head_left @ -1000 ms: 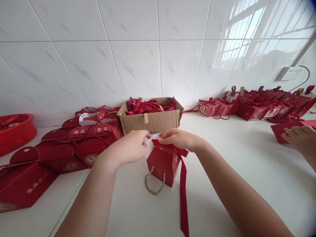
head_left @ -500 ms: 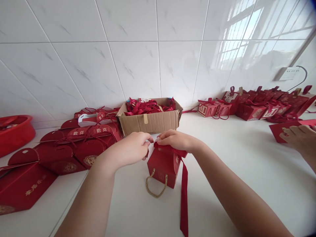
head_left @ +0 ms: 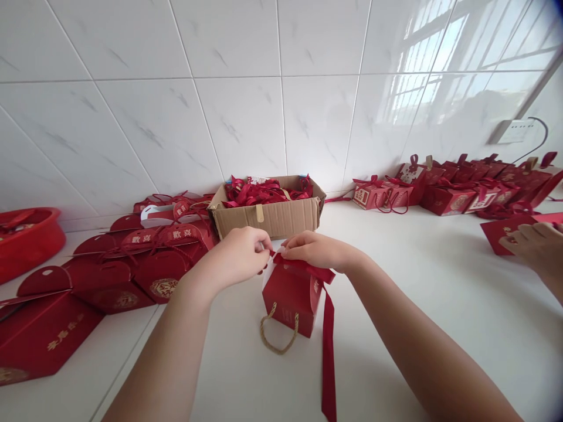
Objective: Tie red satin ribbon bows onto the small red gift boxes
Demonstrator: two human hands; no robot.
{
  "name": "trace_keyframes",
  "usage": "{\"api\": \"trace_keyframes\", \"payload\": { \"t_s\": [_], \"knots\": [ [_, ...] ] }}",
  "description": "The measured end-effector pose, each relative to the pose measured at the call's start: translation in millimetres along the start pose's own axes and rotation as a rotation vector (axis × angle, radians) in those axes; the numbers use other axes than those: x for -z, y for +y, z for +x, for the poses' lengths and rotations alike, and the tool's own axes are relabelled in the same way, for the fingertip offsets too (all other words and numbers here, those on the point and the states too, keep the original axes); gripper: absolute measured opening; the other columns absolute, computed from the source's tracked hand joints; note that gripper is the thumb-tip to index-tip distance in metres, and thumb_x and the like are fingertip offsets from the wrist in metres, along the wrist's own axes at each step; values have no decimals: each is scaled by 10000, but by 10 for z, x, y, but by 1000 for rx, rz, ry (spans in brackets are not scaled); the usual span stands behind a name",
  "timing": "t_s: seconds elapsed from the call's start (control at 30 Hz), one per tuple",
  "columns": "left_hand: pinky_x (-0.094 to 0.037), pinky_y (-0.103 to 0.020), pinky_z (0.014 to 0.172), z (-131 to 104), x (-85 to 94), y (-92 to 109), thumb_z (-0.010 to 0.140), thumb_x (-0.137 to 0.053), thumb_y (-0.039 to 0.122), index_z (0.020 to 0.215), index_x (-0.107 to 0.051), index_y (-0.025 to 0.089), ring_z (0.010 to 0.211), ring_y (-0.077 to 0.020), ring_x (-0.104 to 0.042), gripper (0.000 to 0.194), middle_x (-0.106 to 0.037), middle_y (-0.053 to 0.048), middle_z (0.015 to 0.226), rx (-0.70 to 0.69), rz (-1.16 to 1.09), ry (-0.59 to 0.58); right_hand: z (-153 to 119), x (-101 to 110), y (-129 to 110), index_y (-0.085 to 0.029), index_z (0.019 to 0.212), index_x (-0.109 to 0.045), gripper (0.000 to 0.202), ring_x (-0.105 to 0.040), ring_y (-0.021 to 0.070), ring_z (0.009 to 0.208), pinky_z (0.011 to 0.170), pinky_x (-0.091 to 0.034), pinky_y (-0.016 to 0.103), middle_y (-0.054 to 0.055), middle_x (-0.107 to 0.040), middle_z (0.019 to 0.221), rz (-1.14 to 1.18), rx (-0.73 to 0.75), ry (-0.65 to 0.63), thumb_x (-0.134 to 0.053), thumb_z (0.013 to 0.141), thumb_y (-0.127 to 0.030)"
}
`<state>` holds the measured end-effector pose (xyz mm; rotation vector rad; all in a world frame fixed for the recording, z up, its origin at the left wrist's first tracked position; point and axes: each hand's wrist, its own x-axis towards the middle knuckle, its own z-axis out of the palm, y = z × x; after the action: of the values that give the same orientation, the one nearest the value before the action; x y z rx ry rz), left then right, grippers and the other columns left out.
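Right in front of me a small red gift box (head_left: 288, 299) stands upright on the white table, a gold rope handle (head_left: 281, 350) looping from its near side. My left hand (head_left: 246, 252) pinches a red ribbon at the top left of the box. Pressed over the box top, my right hand (head_left: 314, 251) has its fingers closed on the ribbon near the white inner edge. One long tail of the ribbon (head_left: 328, 357) hangs down the right side and lies along the table toward me. The fingertips partly hide where the ribbon passes through the box top.
Behind the hands is a cardboard box (head_left: 268, 221) full of red ribbons. Folded red boxes (head_left: 109, 284) and a red basin (head_left: 29, 249) are on the left. Finished-looking red boxes (head_left: 448, 199) line the wall at right. Another person's hand (head_left: 539, 243) holds red card at far right.
My left hand has moved slightly up and right, its fingers now closed on the ribbon at the box top. My right hand and the gift box have hardly moved.
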<state>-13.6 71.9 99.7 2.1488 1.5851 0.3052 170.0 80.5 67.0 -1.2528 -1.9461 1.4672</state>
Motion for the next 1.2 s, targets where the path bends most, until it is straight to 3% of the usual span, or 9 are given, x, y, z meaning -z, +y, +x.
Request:
{"api": "trace_keyframes", "payload": {
  "t_s": [0.13,0.27,0.37,0.43,0.5,0.63,0.73,0.93,1.2],
  "knots": [
    [-484,-260,606,-20,162,-143,741,-452,280,783,-605,226,709,-187,-658,168,-705,-3,720,47,-123,239,-126,137,-38,-164,680,-608,355,-474,108,567,492,-346,239,21,-572,714,-208,30,159,-481,824,-463],
    [-517,-402,735,-93,408,-327,754,-446,275,827,-606,219,835,-282,-659,185,-708,-58,802,276,23,588,-365,337,-44,-224,892,-653,237,-591,180,840,619,-445,262,44,-651,1014,-460,6,374,-510,817,-398],
    [-466,-582,785,-133,528,-403,785,-443,331,1009,-591,212,1060,-433,-553,293,-664,-145,1054,445,215,786,-521,438,5,-255,840,-665,169,-624,193,840,596,-465,269,32,-679,983,-620,-34,323,-587,748,-375],
    [-436,-599,854,-128,534,-413,797,-457,366,1146,-529,175,1141,-438,-498,404,-600,-187,1176,393,225,846,-564,451,34,-275,760,-692,159,-642,187,765,544,-448,263,22,-700,900,-670,-46,194,-636,693,-408],
    [-449,-511,907,-94,477,-399,793,-489,385,1176,-511,172,1142,-362,-523,438,-589,-169,1196,235,122,735,-549,420,34,-286,738,-713,194,-649,186,725,522,-432,261,18,-712,840,-672,-43,93,-667,651,-452],
    [-470,-370,890,7,262,-317,761,-547,464,1098,-582,266,1104,-267,-564,393,-606,-66,1210,7,-60,72,-433,311,-46,-230,771,-733,353,-639,211,711,538,-436,281,42,-714,795,-696,-124,-56,-677,617,-543],
    [-462,-330,849,47,135,-231,769,-526,476,1081,-588,277,1062,-254,-580,375,-628,-46,1175,-16,-30,-181,-356,257,-81,-222,809,-732,302,-627,217,758,558,-432,279,41,-710,832,-726,-143,-52,-667,653,-473],
    [-381,-243,568,34,127,-162,766,-488,388,785,-595,232,649,-164,-527,190,-599,14,726,-34,100,-275,-253,264,3,-209,715,-644,79,-598,177,792,591,-421,248,9,-677,839,-721,-24,-2,-597,662,-244],
    [-241,-236,490,-22,282,-253,713,-555,442,598,-427,199,556,-123,-323,297,-355,28,627,48,84,-190,-239,331,67,-221,789,-512,184,-507,126,641,455,-336,213,-6,-587,818,-715,-40,15,-579,617,-229]
  ]
}}
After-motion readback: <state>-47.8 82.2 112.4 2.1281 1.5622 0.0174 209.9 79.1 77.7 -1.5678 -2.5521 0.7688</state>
